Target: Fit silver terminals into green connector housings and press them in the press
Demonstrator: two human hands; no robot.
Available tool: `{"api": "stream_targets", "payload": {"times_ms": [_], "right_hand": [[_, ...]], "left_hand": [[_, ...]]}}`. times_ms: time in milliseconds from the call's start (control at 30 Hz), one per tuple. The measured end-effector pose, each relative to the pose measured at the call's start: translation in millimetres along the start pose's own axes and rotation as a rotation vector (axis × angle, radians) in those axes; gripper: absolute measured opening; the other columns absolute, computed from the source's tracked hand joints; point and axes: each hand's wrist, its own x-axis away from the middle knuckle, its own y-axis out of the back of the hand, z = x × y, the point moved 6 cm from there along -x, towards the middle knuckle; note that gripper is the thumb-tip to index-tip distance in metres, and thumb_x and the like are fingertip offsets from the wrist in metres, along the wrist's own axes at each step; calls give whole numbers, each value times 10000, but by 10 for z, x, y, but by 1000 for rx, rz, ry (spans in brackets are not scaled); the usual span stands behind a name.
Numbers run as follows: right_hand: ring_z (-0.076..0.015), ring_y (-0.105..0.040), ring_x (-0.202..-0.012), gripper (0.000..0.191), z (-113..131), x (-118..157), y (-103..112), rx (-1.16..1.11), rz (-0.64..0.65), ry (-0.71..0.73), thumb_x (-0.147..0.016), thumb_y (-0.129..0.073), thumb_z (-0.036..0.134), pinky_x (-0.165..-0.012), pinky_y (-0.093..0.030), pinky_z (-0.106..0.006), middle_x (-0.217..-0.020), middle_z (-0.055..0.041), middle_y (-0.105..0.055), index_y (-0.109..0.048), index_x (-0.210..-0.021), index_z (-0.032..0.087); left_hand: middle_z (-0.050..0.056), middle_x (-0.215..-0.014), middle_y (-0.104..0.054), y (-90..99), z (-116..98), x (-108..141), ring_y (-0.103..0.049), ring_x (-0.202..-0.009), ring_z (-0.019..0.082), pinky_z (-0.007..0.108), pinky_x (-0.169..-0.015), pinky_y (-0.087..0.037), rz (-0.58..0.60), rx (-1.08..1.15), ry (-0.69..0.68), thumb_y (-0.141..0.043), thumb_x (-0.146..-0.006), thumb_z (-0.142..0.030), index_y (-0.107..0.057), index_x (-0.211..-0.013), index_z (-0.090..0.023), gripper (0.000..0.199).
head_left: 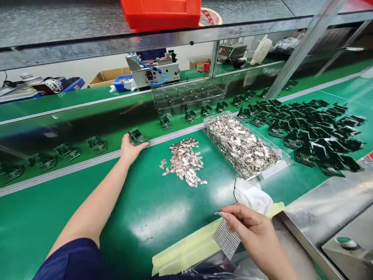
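Note:
My left hand [131, 149] is stretched out to the belt behind the green table, its fingers closed on a dark green part [137, 136]. Near the front edge, my right hand [244, 225] pinches a small metal piece [218, 213] between thumb and fingertips. Just under that hand lies a ridged silver block [227, 239]. Between the hands a loose pile of small metal pieces [186, 161] is spread on the table. A clear box [275, 170] full of similar pieces stands to its right.
Many dark green parts [309, 128] are heaped at the right; more stand along the belt [122, 126]. A metal machine [344, 221] is at the lower right beside a white cloth [252, 194]. A red bin [163, 13] sits on the shelf overhead.

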Motion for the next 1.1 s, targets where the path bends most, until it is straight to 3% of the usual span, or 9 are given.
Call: {"api": "stream_targets", "payload": {"times_ms": [67, 167, 233, 333, 433, 667, 833, 967, 1100], "right_hand": [[-155, -571, -563, 201, -5, 39, 29, -41, -82, -26, -817, -689, 404, -514, -459, -244, -627, -12, -624, -728, -747, 220], [-205, -638, -833, 159, 77, 110, 95, -62, -228, 54, -772, -723, 341, -786, -505, -324, -867, -62, -670, -710, -686, 207], [-244, -622, -1018, 138, 81, 188, 112, -67, -271, 62, -763, -720, 305, -948, -450, -393, -1048, -89, -660, -701, -672, 203], [-275, -570, -1152, 95, 1, 345, 110, -74, -274, 14, -775, -674, 247, -1022, -394, -444, -1180, -103, -621, -700, -694, 204], [-279, -539, -1190, 74, -80, 502, 124, -67, -297, 0, -770, -654, 205, -1026, -392, -440, -1207, -106, -595, -696, -709, 201], [-266, -594, -1081, 75, -126, 681, 212, -52, -426, 38, -775, -668, 206, -984, -451, -438, -1155, -107, -602, -679, -701, 198], [-258, -603, -1010, 104, -131, 720, 226, -61, -439, 23, -802, -672, 251, -942, -504, -455, -1063, -101, -600, -677, -711, 202], [-220, -612, -867, 148, -143, 722, 212, -76, -434, 20, -796, -676, 256, -809, -555, -393, -950, -79, -595, -638, -667, 194], [-183, -610, -766, 118, -199, 733, 197, -231, -455, -25, -799, -685, 280, -695, -561, -320, -855, -44, -618, -623, -745, 195]], "left_hand": [[99, -1193, -608, -331, -340, 620, -669, -1002, 230, 356, -868, -575, 185, 247, -49, -824, -635, -332, -444, -1117, -203, 627], [56, -1114, -627, -711, -914, 1682, -648, -1011, 208, 341, -885, -562, 580, 586, -74, -840, -625, -308, -480, -1096, -230, 597], [45, -1067, -632, -803, -1223, 2246, -653, -943, 184, 309, -824, -568, 786, 681, -52, -828, -646, -272, -482, -1117, -245, 585], [40, -1038, -631, -845, -1499, 2742, -652, -868, 160, 257, -727, -558, 992, 779, -8, -790, -694, -251, -481, -1123, -259, 529], [26, -995, -627, -873, -1599, 2944, -641, -841, 142, 234, -715, -540, 1064, 842, 14, -749, -743, -237, -491, -1128, -267, 465], [-2, -962, -619, -868, -1652, 3152, -618, -800, 96, 178, -704, -511, 1082, 933, -48, -676, -811, -120, -481, -1200, -292, 469], [12, -1000, -611, -858, -1607, 3189, -589, -846, 98, 176, -753, -501, 1024, 890, -126, -637, -859, -146, -503, -1228, -294, 420], [-13, -802, -566, -871, -1527, 3198, -499, -677, 83, 165, -636, -457, 985, 800, -146, -583, -906, -208, -512, -1213, -261, 319], [-20, -755, -544, -857, -1512, 3196, -464, -619, 84, 169, -567, -428, 918, 744, -147, -584, -900, -234, -520, -1181, -235, 288]]}}
